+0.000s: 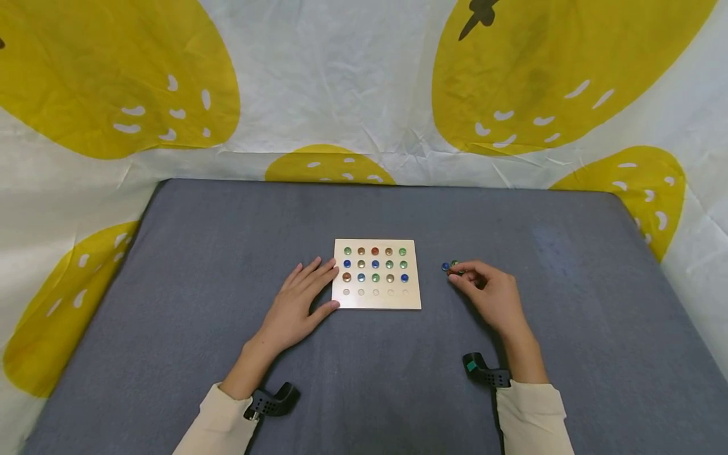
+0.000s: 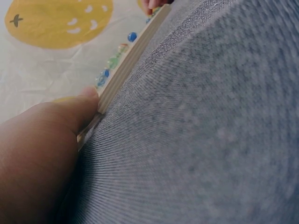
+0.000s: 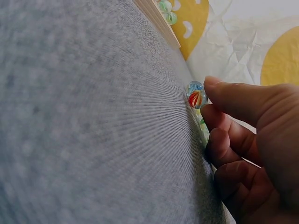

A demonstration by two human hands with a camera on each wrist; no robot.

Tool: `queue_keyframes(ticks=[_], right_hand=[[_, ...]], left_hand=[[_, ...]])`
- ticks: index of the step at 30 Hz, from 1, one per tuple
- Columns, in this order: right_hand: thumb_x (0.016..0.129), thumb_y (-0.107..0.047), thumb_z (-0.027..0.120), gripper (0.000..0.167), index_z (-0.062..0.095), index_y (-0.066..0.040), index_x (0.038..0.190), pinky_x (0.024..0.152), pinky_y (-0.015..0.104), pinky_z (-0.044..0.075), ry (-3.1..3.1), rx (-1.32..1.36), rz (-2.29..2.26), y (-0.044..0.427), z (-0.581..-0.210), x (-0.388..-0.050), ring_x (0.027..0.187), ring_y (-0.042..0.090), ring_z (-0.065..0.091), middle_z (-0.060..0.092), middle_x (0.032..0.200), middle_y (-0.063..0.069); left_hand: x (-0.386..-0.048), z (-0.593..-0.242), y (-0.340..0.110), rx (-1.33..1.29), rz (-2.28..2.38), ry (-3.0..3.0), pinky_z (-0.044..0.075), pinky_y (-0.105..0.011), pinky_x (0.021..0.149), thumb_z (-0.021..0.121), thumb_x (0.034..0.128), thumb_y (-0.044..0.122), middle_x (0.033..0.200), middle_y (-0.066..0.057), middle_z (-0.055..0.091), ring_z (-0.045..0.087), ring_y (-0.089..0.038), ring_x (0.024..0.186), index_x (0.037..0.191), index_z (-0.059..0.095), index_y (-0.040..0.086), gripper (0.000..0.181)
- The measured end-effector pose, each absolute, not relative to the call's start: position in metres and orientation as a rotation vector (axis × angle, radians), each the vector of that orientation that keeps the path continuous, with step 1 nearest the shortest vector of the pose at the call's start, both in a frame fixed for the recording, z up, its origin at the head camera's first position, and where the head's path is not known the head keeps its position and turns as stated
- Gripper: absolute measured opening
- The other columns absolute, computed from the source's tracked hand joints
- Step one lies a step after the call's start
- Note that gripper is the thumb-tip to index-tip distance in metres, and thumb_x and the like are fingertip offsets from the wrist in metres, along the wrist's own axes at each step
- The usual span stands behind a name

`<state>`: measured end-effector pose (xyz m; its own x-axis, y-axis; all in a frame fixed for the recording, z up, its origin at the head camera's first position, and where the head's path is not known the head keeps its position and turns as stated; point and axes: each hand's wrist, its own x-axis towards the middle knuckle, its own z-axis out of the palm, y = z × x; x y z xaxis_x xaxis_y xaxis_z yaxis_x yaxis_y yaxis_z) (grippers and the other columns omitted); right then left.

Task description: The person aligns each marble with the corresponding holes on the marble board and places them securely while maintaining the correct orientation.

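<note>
A square wooden board (image 1: 377, 302) lies on the grey cloth, with green, amber, red and blue marbles in its three far rows and pale round hollows along its front row. My left hand (image 1: 296, 311) rests beside it, fingers spread, fingertips and thumb touching the left edge. In the left wrist view the thumb (image 2: 86, 105) presses on the board's near corner. To the right of the board, my right hand (image 1: 491, 294) pinches a clear marble (image 3: 196, 95) with a red and yellow swirl between thumb and index finger. A blue marble (image 1: 445, 266) and green ones lie at its fingertips, partly hidden.
Grey cloth (image 1: 375, 379) covers the table, whose far edge meets a white curtain (image 1: 341, 76) with large yellow fruit prints. Black straps with camera mounts (image 1: 273, 401) sit on both wrists, below cream sleeves.
</note>
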<state>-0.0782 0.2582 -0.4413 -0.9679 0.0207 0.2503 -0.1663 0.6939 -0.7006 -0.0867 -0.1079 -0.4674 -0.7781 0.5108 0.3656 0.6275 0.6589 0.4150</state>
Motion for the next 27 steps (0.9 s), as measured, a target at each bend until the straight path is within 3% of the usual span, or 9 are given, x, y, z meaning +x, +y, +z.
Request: queue_keyframes(ticks=[27], right_hand=[[0.083,-0.017,0.077,0.014,0.074,-0.012,0.096,0.050,0.023,0.036,-2.742,0.204,1.099,0.2603,-0.4436,-0.0788,0.057,0.011,0.046,0.056,0.068,-0.003]], left_hand=[[-0.0866,-0.4663,-0.1074,-0.925,-0.797,-2.650,0.015,-0.049,0.115,0.065,0.0909,0.035,0.149,-0.005,0.040,0.029,-0.028,0.139,0.142,0.047,0.009,0.060]])
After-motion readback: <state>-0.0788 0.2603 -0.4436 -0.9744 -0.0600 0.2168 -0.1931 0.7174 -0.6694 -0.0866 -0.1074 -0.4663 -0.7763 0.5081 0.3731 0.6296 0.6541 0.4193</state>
